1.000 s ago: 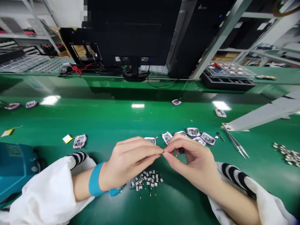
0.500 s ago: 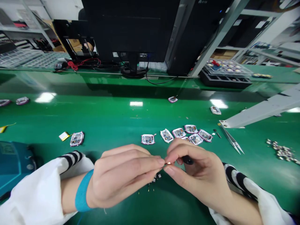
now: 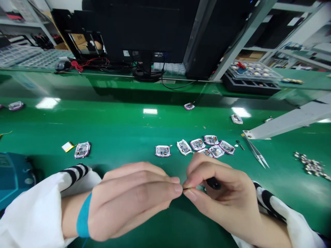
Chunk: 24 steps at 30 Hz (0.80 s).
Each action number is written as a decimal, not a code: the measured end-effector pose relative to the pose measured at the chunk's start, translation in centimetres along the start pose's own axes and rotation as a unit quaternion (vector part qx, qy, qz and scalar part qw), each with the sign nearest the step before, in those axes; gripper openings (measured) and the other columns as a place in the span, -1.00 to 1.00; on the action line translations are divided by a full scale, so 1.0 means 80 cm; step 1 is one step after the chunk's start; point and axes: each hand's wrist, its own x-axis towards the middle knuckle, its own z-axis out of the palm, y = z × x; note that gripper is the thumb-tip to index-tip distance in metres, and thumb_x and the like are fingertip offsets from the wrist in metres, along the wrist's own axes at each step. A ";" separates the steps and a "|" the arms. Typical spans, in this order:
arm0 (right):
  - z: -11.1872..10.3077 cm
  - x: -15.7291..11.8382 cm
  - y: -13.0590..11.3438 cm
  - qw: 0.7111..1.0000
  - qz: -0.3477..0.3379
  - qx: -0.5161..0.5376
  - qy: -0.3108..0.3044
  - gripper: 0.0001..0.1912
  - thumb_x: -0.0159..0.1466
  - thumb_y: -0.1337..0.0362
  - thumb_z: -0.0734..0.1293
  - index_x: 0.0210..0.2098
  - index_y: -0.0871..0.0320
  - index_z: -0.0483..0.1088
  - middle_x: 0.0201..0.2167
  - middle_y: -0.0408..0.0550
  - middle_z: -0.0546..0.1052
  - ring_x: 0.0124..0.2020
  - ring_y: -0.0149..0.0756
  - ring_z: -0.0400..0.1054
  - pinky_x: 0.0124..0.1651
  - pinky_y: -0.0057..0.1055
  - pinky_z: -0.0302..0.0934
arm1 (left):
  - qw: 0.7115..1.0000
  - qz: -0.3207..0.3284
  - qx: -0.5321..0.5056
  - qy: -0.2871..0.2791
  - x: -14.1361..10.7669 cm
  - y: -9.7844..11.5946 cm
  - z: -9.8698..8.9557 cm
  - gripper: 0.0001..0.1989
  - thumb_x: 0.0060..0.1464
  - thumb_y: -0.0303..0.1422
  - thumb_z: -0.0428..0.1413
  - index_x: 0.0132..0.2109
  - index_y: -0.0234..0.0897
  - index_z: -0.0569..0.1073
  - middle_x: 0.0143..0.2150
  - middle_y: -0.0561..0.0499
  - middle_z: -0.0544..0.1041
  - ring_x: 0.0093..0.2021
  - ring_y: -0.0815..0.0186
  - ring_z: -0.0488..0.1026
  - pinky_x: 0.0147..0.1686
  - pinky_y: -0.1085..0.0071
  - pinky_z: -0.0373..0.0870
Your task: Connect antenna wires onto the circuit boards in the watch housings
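Note:
My left hand (image 3: 137, 198), with a teal band at the wrist, is closed with its fingertips pinched together. My right hand (image 3: 219, 193) pinches too, thumb against forefinger, its tips almost meeting those of the left. A thin dark piece (image 3: 185, 188) spans the small gap between both sets of fingertips; its kind is too small to tell. A black rounded object (image 3: 213, 183) shows inside the curled fingers of my right hand, the rest of it hidden. Just beyond the hands lie several open watch cases with circuit boards (image 3: 197, 144).
Tweezers (image 3: 256, 151) lie at right beneath a white metal bracket (image 3: 287, 119). Beyond them is a pile of small parts (image 3: 311, 166). A watch case with a battery (image 3: 82, 150) sits at left, near a teal device (image 3: 15, 177). A monitor (image 3: 144, 31) stands at the back.
Both hands have shifted slightly lower, still pinched together, and the right has moved a little rightward. Small dark parts seen beneath the fingers earlier are now mostly hidden. The camera view has shifted slightly.

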 end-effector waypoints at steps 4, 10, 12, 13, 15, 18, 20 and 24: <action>-0.001 -0.001 -0.002 1.000 -0.001 0.005 -0.001 -0.84 0.05 0.48 0.33 -0.42 0.11 0.35 -0.54 -0.21 0.41 -0.48 -0.54 0.27 -0.44 -0.55 0.23 | 0.999 0.006 0.028 -0.027 -0.007 -0.002 -0.003 -0.84 0.06 -0.47 0.06 -0.16 -0.31 0.39 -0.29 0.04 0.55 -0.24 0.48 0.48 -0.22 0.73 0.46; 0.000 0.002 0.009 1.000 -0.005 -0.009 0.015 -0.85 0.06 0.48 0.32 -0.44 0.12 0.34 -0.55 -0.22 0.39 -0.49 -0.54 0.27 -0.44 -0.53 0.21 | 0.999 -0.022 0.024 -0.028 -0.009 0.001 0.005 -0.74 -0.01 -0.53 0.11 -0.11 -0.34 0.38 -0.22 0.03 0.53 -0.16 0.44 0.44 -0.15 0.65 0.45; 0.001 0.004 0.015 0.999 -0.003 -0.031 0.032 -0.87 0.06 0.47 0.32 -0.46 0.12 0.33 -0.55 -0.21 0.38 -0.48 -0.53 0.27 -0.45 -0.52 0.20 | 0.998 -0.036 0.045 0.016 -0.005 0.000 0.015 -0.76 -0.04 -0.55 0.13 -0.16 -0.37 0.41 -0.25 0.00 0.53 -0.19 0.43 0.45 -0.15 0.60 0.45; 0.002 0.005 0.018 0.998 -0.002 -0.042 0.039 -0.87 0.06 0.46 0.32 -0.47 0.11 0.33 -0.55 -0.21 0.38 -0.49 -0.52 0.27 -0.46 -0.51 0.19 | 0.997 -0.037 0.059 0.030 -0.003 -0.002 0.020 -0.77 -0.04 -0.54 0.14 -0.17 -0.38 0.42 -0.26 0.00 0.53 -0.20 0.42 0.45 -0.15 0.57 0.45; -0.002 0.009 0.023 0.997 -0.003 -0.066 0.038 -0.89 0.08 0.44 0.31 -0.48 0.11 0.32 -0.56 -0.21 0.39 -0.49 -0.51 0.27 -0.46 -0.50 0.19 | 0.995 -0.037 0.088 0.042 -0.002 -0.011 0.030 -0.80 -0.03 -0.53 0.12 -0.18 -0.37 0.42 -0.27 0.00 0.52 -0.21 0.41 0.44 -0.15 0.54 0.43; -0.025 0.017 0.034 0.985 -0.009 -0.172 -0.009 -0.94 0.11 0.36 0.31 -0.41 0.08 0.36 -0.48 -0.17 0.44 -0.41 -0.45 0.30 -0.38 -0.45 0.21 | 0.989 -0.044 0.134 0.042 -0.004 -0.031 0.039 -0.84 0.04 -0.50 0.07 -0.18 -0.36 0.41 -0.27 0.00 0.52 -0.24 0.42 0.44 -0.20 0.53 0.41; -0.050 0.021 0.049 0.955 -0.004 -0.294 -0.033 -0.92 0.12 0.28 0.31 -0.35 0.06 0.38 -0.38 -0.13 0.47 -0.32 -0.37 0.32 -0.29 -0.37 0.21 | 0.986 -0.066 0.155 -0.009 -0.005 -0.046 0.043 -0.85 0.09 -0.48 0.01 -0.18 -0.34 0.41 -0.28 0.01 0.51 -0.29 0.40 0.44 -0.27 0.50 0.41; -0.100 0.020 0.095 0.888 0.098 -0.434 -0.118 -0.70 0.09 0.20 0.31 -0.17 0.10 0.34 -0.23 -0.06 0.47 -0.29 -0.27 0.30 -0.27 -0.30 0.20 | 0.962 -0.124 0.142 -0.195 -0.006 -0.072 0.054 -0.83 0.12 -0.48 -0.06 -0.28 -0.32 0.43 -0.31 0.02 0.51 -0.31 0.33 0.45 -0.29 0.40 0.43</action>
